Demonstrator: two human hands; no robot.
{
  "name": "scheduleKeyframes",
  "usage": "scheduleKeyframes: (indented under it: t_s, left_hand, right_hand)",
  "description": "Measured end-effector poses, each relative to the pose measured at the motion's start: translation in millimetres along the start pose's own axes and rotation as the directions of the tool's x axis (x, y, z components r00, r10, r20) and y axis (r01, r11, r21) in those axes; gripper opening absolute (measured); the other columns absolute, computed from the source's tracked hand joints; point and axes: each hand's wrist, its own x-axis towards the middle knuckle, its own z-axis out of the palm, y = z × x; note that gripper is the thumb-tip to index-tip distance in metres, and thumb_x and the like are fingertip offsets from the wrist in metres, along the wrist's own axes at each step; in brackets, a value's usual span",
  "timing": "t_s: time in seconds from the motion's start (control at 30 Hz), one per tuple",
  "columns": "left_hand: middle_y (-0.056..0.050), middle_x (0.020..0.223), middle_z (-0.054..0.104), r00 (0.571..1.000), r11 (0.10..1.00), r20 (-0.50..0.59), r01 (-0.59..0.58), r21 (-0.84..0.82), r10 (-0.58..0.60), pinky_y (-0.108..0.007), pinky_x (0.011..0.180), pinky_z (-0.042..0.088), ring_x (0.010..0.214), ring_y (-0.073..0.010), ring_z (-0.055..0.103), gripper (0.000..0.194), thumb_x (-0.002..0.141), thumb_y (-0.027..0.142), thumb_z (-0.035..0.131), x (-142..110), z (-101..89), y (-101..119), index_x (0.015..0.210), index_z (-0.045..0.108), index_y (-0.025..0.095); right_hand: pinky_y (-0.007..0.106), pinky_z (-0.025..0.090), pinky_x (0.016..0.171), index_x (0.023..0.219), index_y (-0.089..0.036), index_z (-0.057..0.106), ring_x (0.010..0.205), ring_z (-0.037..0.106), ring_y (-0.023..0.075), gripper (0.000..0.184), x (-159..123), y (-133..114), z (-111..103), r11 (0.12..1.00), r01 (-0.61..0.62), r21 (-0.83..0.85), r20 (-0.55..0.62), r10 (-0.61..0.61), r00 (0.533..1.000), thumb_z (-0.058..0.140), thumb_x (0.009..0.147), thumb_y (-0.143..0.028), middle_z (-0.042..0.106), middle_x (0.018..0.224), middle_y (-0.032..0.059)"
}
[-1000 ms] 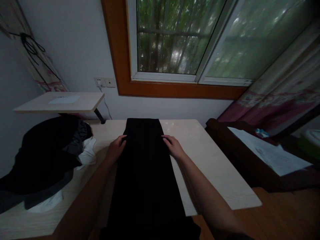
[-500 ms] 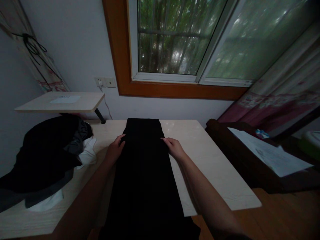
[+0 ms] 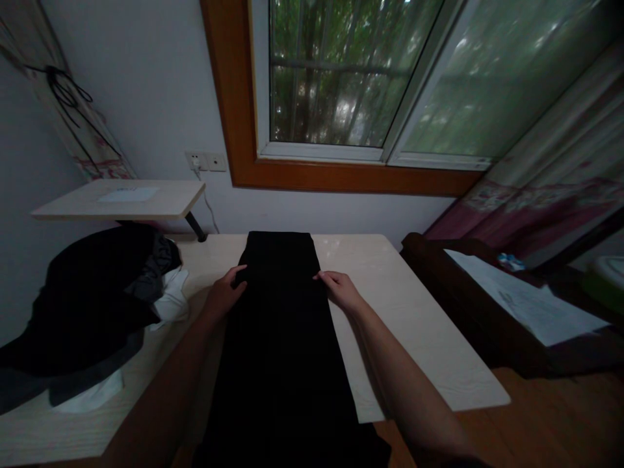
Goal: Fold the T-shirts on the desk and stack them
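A long black garment (image 3: 285,338) lies flat and lengthwise before me, narrow at its far end and wider near me, with its near part hanging past the table's front edge. It is too dark to make out its folds or exact kind. My left hand (image 3: 227,291) grips the left edge near the far end, thumb and forefinger on the cloth. Opposite it, my right hand (image 3: 341,290) pinches the right edge between thumb and fingers.
The pale wooden table (image 3: 414,325) carries a heap of dark clothes (image 3: 92,299) at left, with white cloth (image 3: 171,296) beneath. Behind it stands a small raised shelf (image 3: 170,201). Right of the table, papers (image 3: 521,296) lie on a dark brown surface. A window (image 3: 351,78) is ahead.
Both hands have shifted very slightly toward me along the garment's edges. The garment itself looks nearly unchanged.
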Motion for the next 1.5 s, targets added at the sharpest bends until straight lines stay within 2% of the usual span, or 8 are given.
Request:
scheduleKeyframes:
  t_s: [0.23,0.43,0.6,0.8,1.03,1.2,1.33,1.5]
  left_hand:
    - [-0.008,0.135,0.069,0.991,0.993,-0.070,-0.115,0.011,0.115,-0.047,0.109,0.049,0.123,-0.0266,0.064,0.046,0.096,0.032,0.052,4,2.6,-2,0.141,0.058,0.025]
    - [-0.008,0.132,0.070,0.993,0.999,-0.109,-0.038,0.000,0.037,-0.045,0.104,0.052,0.118,-0.0269,0.067,0.049,0.095,0.035,0.054,5,2.2,0,0.144,0.056,0.026]
    - [-0.006,0.114,0.075,1.000,1.000,-0.005,0.011,-0.004,-0.011,-0.042,0.093,0.056,0.106,-0.0265,0.072,0.056,0.094,0.042,0.057,-1,-7.2,-3,0.148,0.053,0.028]
    - [-0.004,0.112,0.077,0.984,0.994,0.142,-0.099,-0.051,0.105,-0.042,0.093,0.057,0.106,-0.0274,0.072,0.054,0.090,0.044,0.060,-22,-29.4,-4,0.143,0.060,0.031]
    - [-0.003,0.133,0.071,0.888,0.953,0.385,-0.160,-0.257,0.253,-0.047,0.109,0.050,0.125,-0.0291,0.065,0.046,0.090,0.031,0.054,-57,-54.9,-16,0.134,0.069,0.035]
    - [-0.006,0.127,0.070,0.855,0.907,0.325,-0.422,-0.022,0.405,-0.049,0.109,0.048,0.121,-0.0268,0.061,0.047,0.092,0.020,0.049,-62,-51.6,-26,0.126,0.073,0.041]
    - [-0.007,0.124,0.065,0.832,0.830,0.308,-0.527,0.184,0.461,-0.053,0.104,0.048,0.116,-0.0280,0.057,0.047,0.091,0.019,0.057,-65,-42.1,-22,0.127,0.071,0.047]
    - [-0.001,0.160,0.042,0.769,0.719,0.301,-0.637,0.278,0.564,-0.061,0.114,0.038,0.144,-0.0346,0.037,0.057,0.085,0.009,0.065,-70,-44.0,-6,0.123,0.071,0.050]
  right_hand:
    - [0.044,0.051,0.103,0.112,-0.025,0.079,0.112,0.071,0.0278,0.049,2,-4,1,1.000,0.018,0.024,-0.036,-0.018,0.999,0.049,0.099,-0.062,0.078,0.116,0.0063]
    - [0.043,0.045,0.113,0.125,-0.027,0.073,0.123,0.065,0.0246,0.048,2,-8,-2,0.995,0.101,-0.011,-0.031,-0.101,0.994,0.045,0.102,-0.057,0.073,0.128,0.0063]
    - [0.044,0.050,0.106,0.114,-0.028,0.077,0.114,0.069,0.0256,0.041,-2,-7,-4,0.999,0.037,0.025,0.030,-0.038,0.999,0.049,0.100,-0.054,0.077,0.117,0.0042]
    - [0.043,0.051,0.103,0.114,-0.027,0.077,0.109,0.069,0.0251,0.035,-22,-16,-16,0.998,0.065,0.003,0.154,-0.064,0.986,0.050,0.094,-0.034,0.077,0.114,0.0035]
    - [0.033,0.053,0.080,0.108,-0.025,0.080,0.082,0.064,0.0192,0.030,-51,-26,-34,0.991,0.131,0.025,0.417,-0.129,0.900,0.055,0.092,-0.028,0.070,0.089,0.0044]
    - [0.033,0.053,0.084,0.124,-0.032,0.075,0.090,0.059,0.0180,0.033,-62,-25,-36,0.967,0.256,0.010,0.448,-0.233,0.863,0.062,0.094,-0.028,0.057,0.100,0.0055]
    - [0.034,0.056,0.085,0.124,-0.038,0.075,0.100,0.058,0.0208,0.035,-73,-27,-32,0.959,0.285,-0.007,0.437,-0.253,0.863,0.072,0.091,-0.030,0.053,0.107,0.0068]
    - [0.050,0.049,0.107,0.116,-0.041,0.079,0.130,0.050,0.0321,0.033,-84,-37,-29,0.907,0.407,-0.112,0.361,-0.344,0.867,0.082,0.084,-0.034,0.046,0.149,0.0086]
